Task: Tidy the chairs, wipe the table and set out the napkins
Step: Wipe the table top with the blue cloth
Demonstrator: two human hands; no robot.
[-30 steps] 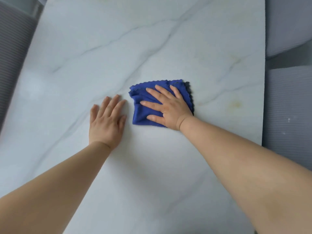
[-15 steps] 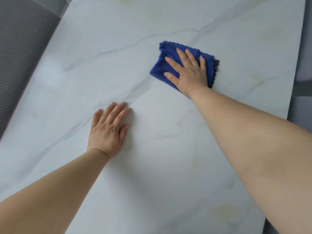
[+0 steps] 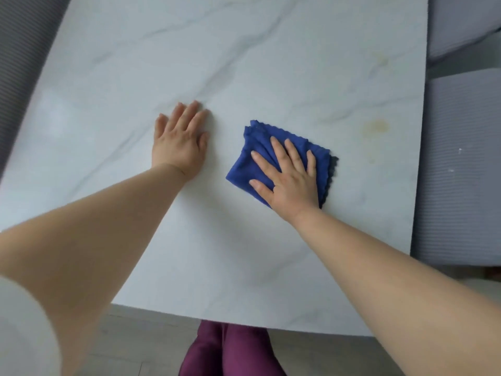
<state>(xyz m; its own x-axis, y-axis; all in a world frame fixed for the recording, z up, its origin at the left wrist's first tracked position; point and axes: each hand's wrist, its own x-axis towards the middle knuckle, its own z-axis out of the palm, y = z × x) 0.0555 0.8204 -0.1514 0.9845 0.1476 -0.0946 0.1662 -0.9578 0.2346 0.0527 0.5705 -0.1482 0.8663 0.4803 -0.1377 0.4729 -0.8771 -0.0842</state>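
Note:
A folded blue cloth (image 3: 245, 169) lies on the white marble table (image 3: 271, 77), right of centre. My right hand (image 3: 290, 177) presses flat on the cloth with its fingers spread, covering most of it. My left hand (image 3: 180, 142) rests palm down on the bare tabletop, a short way left of the cloth, holding nothing. No napkins are in view.
Grey ribbed chair seats (image 3: 461, 158) stand along the table's right edge, and another grey ribbed surface (image 3: 19, 50) runs along the left. A yellowish stain (image 3: 375, 127) marks the tabletop right of the cloth. The table's near edge, the floor and my purple trouser legs (image 3: 225, 354) show below.
My right hand has drawn the cloth back toward me from the far part of the table. The left hand stays flat on the table. The view has tilted down to show the near edge.

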